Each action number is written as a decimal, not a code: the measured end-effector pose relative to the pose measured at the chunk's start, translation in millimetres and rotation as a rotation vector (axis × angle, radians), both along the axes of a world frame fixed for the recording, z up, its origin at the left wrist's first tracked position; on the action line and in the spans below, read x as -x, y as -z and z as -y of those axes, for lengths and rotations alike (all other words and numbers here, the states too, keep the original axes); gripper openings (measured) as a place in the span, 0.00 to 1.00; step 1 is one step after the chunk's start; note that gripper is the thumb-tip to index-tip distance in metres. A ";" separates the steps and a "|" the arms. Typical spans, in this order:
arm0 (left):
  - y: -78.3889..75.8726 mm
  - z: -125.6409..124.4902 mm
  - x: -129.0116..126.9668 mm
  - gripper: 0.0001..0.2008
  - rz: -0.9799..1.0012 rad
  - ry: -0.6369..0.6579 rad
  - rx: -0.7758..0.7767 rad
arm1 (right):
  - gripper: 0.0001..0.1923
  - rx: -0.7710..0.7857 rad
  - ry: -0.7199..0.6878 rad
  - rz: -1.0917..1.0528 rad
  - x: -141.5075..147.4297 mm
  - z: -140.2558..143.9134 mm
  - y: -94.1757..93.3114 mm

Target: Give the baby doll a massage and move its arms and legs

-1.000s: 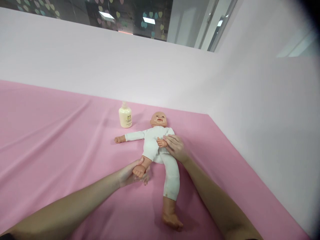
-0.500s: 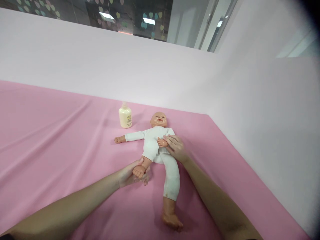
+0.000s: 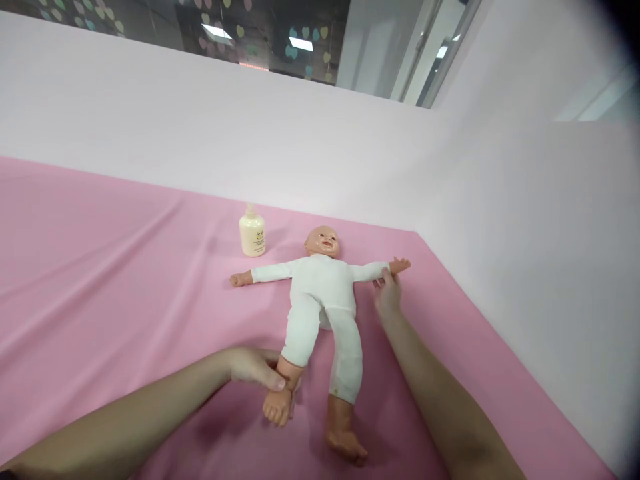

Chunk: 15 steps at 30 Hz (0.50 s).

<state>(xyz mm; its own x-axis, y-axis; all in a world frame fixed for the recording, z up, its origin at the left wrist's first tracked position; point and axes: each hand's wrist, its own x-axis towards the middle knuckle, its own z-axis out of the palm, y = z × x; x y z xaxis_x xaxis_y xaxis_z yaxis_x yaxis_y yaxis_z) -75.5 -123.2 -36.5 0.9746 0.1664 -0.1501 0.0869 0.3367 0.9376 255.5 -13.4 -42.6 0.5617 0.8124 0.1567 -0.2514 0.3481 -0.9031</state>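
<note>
From the head camera, the doll (image 3: 323, 293) lay face-up on the pink sheet (image 3: 100, 267). My left hand (image 3: 255, 367) had drawn its leg straight, pinching the ankle; my right hand (image 3: 387, 293) had spread its arm, fingers pinching the wrist.

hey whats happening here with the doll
A person is handling a baby doll that lies face up on a pink sheet. Their left hand grips the doll's ankle just above one bare foot, and their right hand holds the doll's wrist, with that arm stretched out to the side. The doll wears a white one-piece suit. A cream lotion bottle stands upright near the doll's head.
</note>
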 end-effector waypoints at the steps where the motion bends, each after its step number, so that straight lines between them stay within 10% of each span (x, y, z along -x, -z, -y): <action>1: -0.8 0.0 -1.0 0.22 -0.001 0.023 0.010 | 0.22 0.065 0.014 -0.106 -4.2 -4.0 5.1; 15: -2.8 -0.3 0.8 0.24 0.037 0.027 0.123 | 0.29 0.015 0.001 0.158 2.4 -3.0 11.9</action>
<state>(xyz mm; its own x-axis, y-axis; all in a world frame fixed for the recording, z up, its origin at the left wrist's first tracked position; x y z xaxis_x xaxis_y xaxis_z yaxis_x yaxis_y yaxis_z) -76.3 -122.9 -33.7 0.9838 0.1223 -0.1314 0.0635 0.4476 0.8920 253.1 -10.3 -54.5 0.5314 0.8150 0.2313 -0.1052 0.3344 -0.9366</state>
